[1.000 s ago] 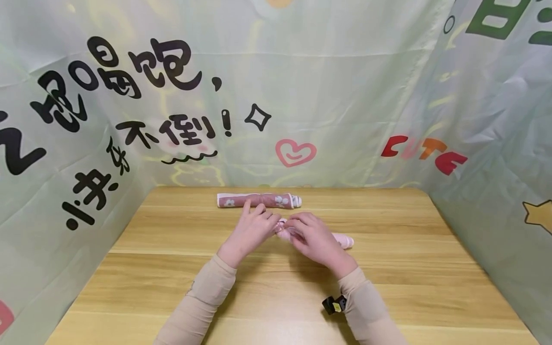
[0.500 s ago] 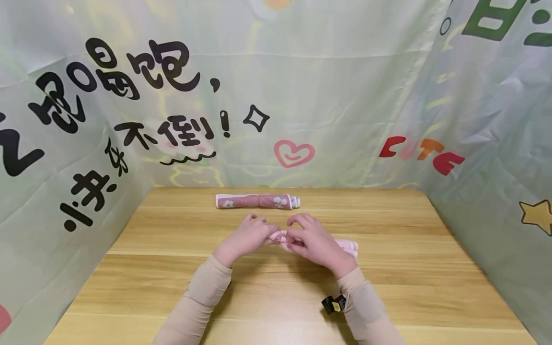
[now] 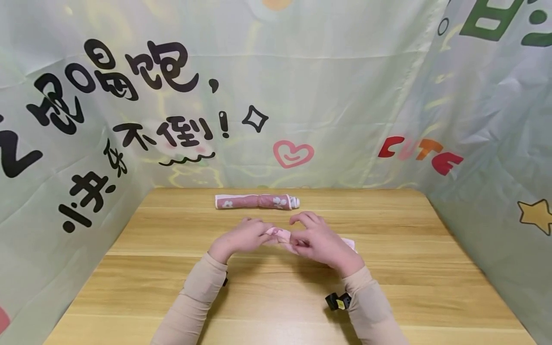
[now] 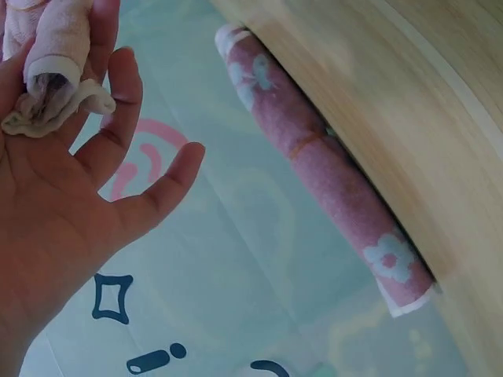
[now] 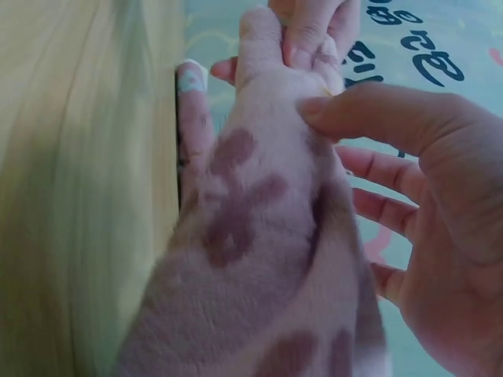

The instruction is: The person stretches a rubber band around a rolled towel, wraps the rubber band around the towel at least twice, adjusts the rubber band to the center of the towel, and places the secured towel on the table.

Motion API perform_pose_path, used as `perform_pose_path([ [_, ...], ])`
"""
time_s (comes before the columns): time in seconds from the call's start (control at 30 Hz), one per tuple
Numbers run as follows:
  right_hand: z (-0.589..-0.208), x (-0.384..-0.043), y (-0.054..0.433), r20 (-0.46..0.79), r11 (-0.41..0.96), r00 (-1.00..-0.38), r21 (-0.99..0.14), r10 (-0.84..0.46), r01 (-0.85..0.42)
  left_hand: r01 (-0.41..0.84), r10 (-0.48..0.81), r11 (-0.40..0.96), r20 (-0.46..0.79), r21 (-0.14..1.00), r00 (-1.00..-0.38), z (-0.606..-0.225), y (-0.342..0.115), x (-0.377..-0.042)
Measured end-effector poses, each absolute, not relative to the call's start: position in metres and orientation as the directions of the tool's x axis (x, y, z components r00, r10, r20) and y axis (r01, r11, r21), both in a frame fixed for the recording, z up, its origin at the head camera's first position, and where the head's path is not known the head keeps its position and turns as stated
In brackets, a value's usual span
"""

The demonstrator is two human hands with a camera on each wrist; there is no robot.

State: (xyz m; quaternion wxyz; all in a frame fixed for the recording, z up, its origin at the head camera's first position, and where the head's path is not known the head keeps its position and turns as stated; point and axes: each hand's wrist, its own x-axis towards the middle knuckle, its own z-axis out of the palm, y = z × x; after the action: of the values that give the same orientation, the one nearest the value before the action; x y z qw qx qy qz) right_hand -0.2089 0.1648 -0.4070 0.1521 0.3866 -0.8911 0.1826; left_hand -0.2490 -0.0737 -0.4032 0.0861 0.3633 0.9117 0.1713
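Both hands hold a light pink towel (image 3: 281, 234) above the middle of the table. My left hand (image 3: 243, 236) grips its narrow rolled end (image 4: 56, 59), thumb on one side and fingers on the other. On the towel's other side my right hand (image 3: 323, 245) pinches it near a thin yellow-orange band, its other fingers spread loosely. In the right wrist view the towel (image 5: 244, 196) widens toward the camera in loose folds, with darker flower prints. Much of it is hidden behind the right hand in the head view.
A darker pink rolled towel (image 3: 254, 201) with pale flowers lies at the table's back, a thin orange band round its middle (image 4: 308, 144). Printed fabric walls (image 3: 345, 105) stand behind the wooden table (image 3: 276, 297) and at its sides. A black wrist camera (image 3: 338, 301) sits below the right wrist.
The left hand has drawn back from the darker roll, moving left and toward me with the pink towel's end. The right hand has shifted slightly right. The towel's right end looks looser.
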Motion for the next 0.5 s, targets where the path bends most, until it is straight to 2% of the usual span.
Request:
perform_pose_path([
  [0.23, -0.406, -0.21, 0.172, 0.332, 0.68, -0.747, -0.312, -0.576, -0.663, 0.661, 0.751, 0.587, -0.009, 0.468, -0.66, -0.403, -0.079, -0.254],
  [0.37, -0.407, -0.213, 0.178, 0.345, 0.668, -0.745, -0.332, -0.57, -0.666, 0.676, 0.733, 0.618, 0.015, 0.401, -0.68, -0.402, -0.081, -0.255],
  [0.5, -0.408, -0.217, 0.183, 0.41, 0.663, -0.719, -0.298, -0.561, -0.687, 0.671, 0.702, 0.657, 0.047, 0.344, -0.711, -0.398, -0.084, -0.255],
])
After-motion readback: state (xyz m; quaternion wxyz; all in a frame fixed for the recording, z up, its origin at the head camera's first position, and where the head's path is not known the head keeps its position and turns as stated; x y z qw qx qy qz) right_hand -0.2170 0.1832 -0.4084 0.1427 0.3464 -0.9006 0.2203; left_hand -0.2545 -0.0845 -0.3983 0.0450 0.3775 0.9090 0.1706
